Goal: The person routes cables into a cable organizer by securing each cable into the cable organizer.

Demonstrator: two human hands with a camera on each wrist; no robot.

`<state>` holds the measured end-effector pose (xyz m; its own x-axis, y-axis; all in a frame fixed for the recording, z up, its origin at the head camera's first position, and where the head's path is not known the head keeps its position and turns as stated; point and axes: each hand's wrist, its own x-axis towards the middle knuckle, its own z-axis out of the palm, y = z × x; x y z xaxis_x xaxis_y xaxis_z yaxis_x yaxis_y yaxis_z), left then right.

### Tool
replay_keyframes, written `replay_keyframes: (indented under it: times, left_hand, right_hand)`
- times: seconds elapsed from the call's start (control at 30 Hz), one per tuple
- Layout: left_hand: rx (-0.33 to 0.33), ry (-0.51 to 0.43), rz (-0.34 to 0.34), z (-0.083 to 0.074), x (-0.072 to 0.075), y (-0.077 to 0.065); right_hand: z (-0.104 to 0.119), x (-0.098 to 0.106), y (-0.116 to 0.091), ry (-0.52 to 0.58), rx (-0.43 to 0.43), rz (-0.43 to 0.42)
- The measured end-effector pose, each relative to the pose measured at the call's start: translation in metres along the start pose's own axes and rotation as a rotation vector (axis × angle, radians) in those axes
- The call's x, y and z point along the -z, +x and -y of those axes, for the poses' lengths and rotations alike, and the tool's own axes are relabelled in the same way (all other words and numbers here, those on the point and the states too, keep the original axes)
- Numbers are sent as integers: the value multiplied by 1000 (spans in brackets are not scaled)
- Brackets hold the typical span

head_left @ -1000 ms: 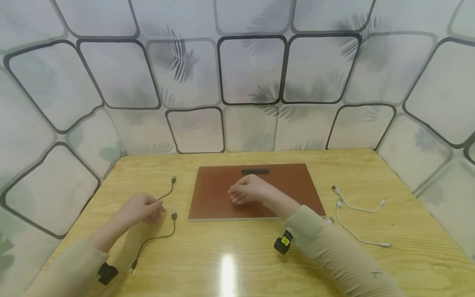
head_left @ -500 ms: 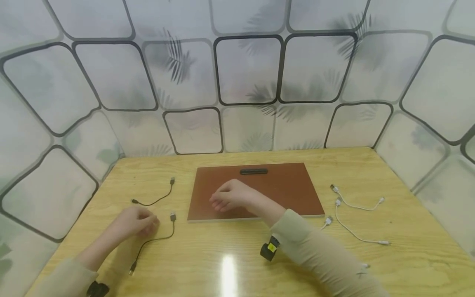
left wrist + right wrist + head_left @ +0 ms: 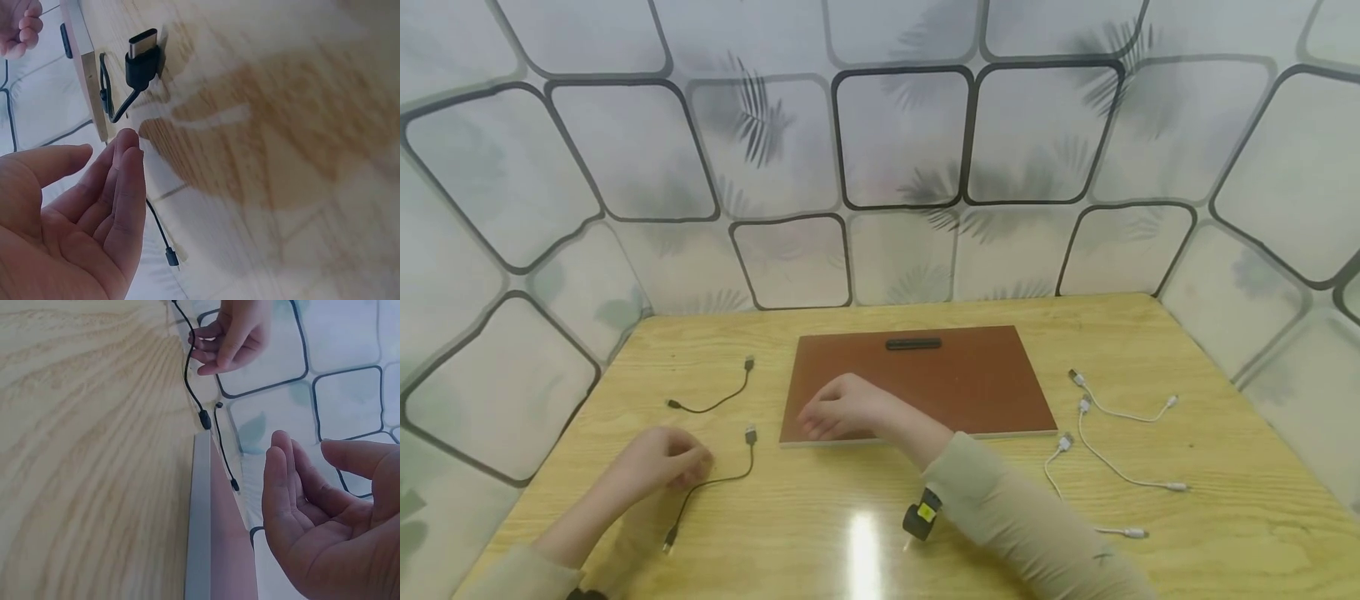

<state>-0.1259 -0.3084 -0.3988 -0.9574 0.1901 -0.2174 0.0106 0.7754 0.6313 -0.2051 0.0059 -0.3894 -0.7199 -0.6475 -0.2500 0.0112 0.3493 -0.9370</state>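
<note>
My left hand (image 3: 658, 461) is just left of the nearer black USB cable (image 3: 722, 480) in the head view, fingers loosely bent and holding nothing. The left wrist view shows this hand (image 3: 87, 212) with thumb apart from the fingers, and that cable's metal-tipped plug (image 3: 142, 59) beyond them. Farther back lies another black USB cable (image 3: 718, 404). My right hand (image 3: 842, 408) hovers over the near left part of a brown board (image 3: 962, 383). In the right wrist view this hand (image 3: 331, 519) is relaxed, nothing between thumb and fingers.
Three white USB cables lie right of the board: a far one (image 3: 1123, 415), a middle one (image 3: 1112, 472) and a near one (image 3: 1051, 475), partly hidden by the right sleeve. A black bar (image 3: 913, 343) sits at the board's far edge. Patterned fabric (image 3: 902, 142) encloses the wooden table (image 3: 820, 533).
My left hand has let go of the farther black cable, which now lies flat, and drawn back toward the nearer one. My right hand has moved left across the board.
</note>
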Motion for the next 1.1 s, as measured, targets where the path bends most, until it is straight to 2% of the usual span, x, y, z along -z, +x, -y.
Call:
replay_keyframes:
  times: [0.17, 0.33, 0.6, 0.83, 0.93, 1.1]
  left_hand:
    - [-6, 28, -8, 1, 0, -5]
    - [11, 53, -15, 2, -2, -8]
    - [52, 39, -5, 2, -4, -11]
    - [54, 72, -18, 0, -9, -15]
    - [43, 106, -37, -2, -11, -14]
    - [51, 118, -49, -5, -14, -13]
  right_hand:
    - [2, -11, 1, -42, 0, 6]
    - [1, -20, 6, -40, -12, 9]
    - [1, -35, 10, -91, -33, -18]
    - [0, -49, 12, -130, -12, -33]
    - [0, -56, 14, -197, -8, -66]
    - [2, -68, 17, -398, -1, -133]
